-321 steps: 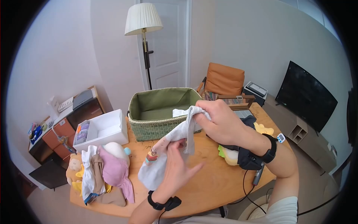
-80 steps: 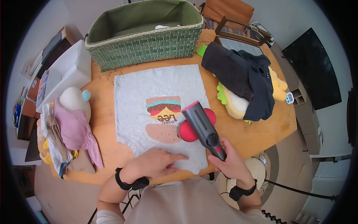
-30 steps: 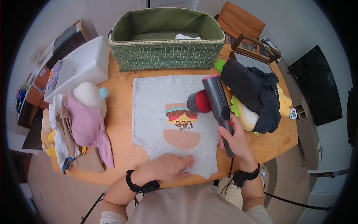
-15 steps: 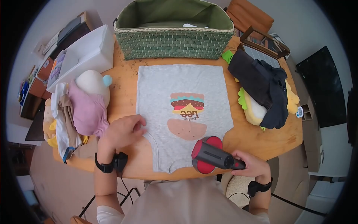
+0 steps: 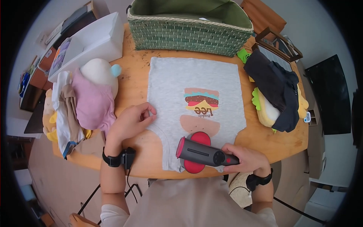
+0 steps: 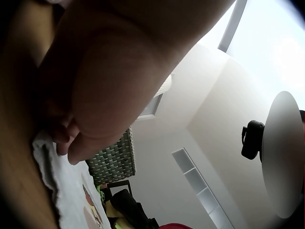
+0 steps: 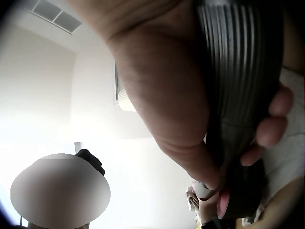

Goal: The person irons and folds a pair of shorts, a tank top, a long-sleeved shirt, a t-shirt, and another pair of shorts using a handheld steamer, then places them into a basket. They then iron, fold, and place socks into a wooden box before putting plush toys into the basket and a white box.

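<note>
A light grey sleeveless shirt (image 5: 166,83) with a burger print lies flat on the wooden table, its neck end towards me. My right hand (image 5: 247,159) grips the handle of a dark grey handheld appliance (image 5: 200,151) with a red oval head, held over the lower right part of the shirt. In the right wrist view, fingers wrap around its ribbed handle (image 7: 233,67). My left hand (image 5: 132,121) is at the shirt's left edge, thumb and forefinger apart and fingertips right at the cloth. The left wrist view shows those fingertips beside the shirt's edge (image 6: 45,148).
Behind the shirt stands a green woven basket (image 5: 189,36). A white box (image 5: 102,41) is at the back left, with a plush toy in pink cloth (image 5: 92,98) and other clothes before it. Dark clothing (image 5: 280,83) over plush toys lies right, near a brown frame (image 5: 281,45).
The shirt, earlier lifted in both hands, now lies flat. The right hand has brought the appliance from the print down towards me. The left hand has moved from the shirt's near end to its left edge.
</note>
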The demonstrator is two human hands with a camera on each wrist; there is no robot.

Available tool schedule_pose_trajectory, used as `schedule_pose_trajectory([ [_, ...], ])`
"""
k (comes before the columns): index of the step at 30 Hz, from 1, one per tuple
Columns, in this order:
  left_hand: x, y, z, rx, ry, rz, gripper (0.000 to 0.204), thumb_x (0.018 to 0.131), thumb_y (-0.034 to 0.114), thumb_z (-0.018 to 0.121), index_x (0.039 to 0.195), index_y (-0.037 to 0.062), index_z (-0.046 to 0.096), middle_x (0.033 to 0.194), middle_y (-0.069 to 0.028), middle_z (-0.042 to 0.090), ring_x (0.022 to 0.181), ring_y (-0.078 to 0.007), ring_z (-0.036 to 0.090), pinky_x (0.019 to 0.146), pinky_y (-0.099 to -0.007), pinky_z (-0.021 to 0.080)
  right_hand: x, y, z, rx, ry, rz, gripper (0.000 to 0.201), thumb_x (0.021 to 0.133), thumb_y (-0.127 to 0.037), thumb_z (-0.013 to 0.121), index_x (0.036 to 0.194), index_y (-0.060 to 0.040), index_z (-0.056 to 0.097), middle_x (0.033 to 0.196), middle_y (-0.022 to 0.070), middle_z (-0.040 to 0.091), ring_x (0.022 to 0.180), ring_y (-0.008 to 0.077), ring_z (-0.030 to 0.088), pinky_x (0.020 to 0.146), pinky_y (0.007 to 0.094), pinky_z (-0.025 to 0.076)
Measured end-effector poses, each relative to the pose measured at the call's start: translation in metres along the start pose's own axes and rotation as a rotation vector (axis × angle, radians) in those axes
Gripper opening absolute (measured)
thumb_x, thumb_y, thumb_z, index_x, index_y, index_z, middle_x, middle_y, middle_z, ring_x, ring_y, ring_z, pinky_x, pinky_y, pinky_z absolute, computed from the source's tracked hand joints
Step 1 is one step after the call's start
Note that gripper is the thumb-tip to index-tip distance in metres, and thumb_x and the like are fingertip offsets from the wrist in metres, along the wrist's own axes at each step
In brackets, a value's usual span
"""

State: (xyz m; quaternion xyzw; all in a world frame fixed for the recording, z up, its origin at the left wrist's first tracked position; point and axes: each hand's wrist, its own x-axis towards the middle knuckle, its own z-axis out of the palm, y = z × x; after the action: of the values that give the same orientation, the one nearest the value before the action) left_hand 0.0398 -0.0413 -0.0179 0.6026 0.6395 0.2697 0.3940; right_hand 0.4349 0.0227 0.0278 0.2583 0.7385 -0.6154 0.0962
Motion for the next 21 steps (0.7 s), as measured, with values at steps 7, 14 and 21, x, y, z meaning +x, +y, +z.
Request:
schedule_pose_trajectory([
  [7, -0.001, -0.001, -0.002, 0.058, -0.015, 0.016, 0.012, 0.092, 0.006, 0.067, 0.103, 0.0006, 0.064, 0.064, 0.0002, 0.051, 0.058, -0.0088, 0.047, 0.054, -0.0287, 0.038, 0.025, -0.022, 0.002, -0.018, -0.085, 0.031, 0.044, 0.091, -0.024, 0.076, 0.118, -0.0009, 0.050, 0.088, 0.0128, 0.067, 0.071, 0.0214, 0.056, 0.066, 0.0347, 0.045],
  [14, -0.001, 0.000, -0.001, 0.077, 0.007, 0.016, 0.012, 0.092, 0.008, 0.068, 0.101, 0.0015, 0.065, 0.062, -0.0018, 0.051, 0.057, -0.0109, 0.048, 0.054, -0.0305, 0.039, 0.036, -0.038, 0.014, -0.137, -0.101, 0.040, 0.046, 0.091, -0.032, 0.074, 0.121, -0.0033, 0.052, 0.083, 0.0133, 0.063, 0.073, 0.0289, 0.061, 0.065, 0.0393, 0.046],
  [21, -0.003, 0.001, 0.002, 0.133, 0.048, 0.006, 0.014, 0.092, 0.012, 0.069, 0.100, 0.0014, 0.065, 0.062, -0.0045, 0.053, 0.056, -0.0142, 0.050, 0.054, -0.0328, 0.040, 0.011, -0.030, 0.004, -0.189, -0.156, 0.084, 0.049, 0.088, -0.027, 0.079, 0.120, -0.0021, 0.052, 0.087, 0.0147, 0.067, 0.069, 0.0276, 0.062, 0.062, 0.0369, 0.045],
])
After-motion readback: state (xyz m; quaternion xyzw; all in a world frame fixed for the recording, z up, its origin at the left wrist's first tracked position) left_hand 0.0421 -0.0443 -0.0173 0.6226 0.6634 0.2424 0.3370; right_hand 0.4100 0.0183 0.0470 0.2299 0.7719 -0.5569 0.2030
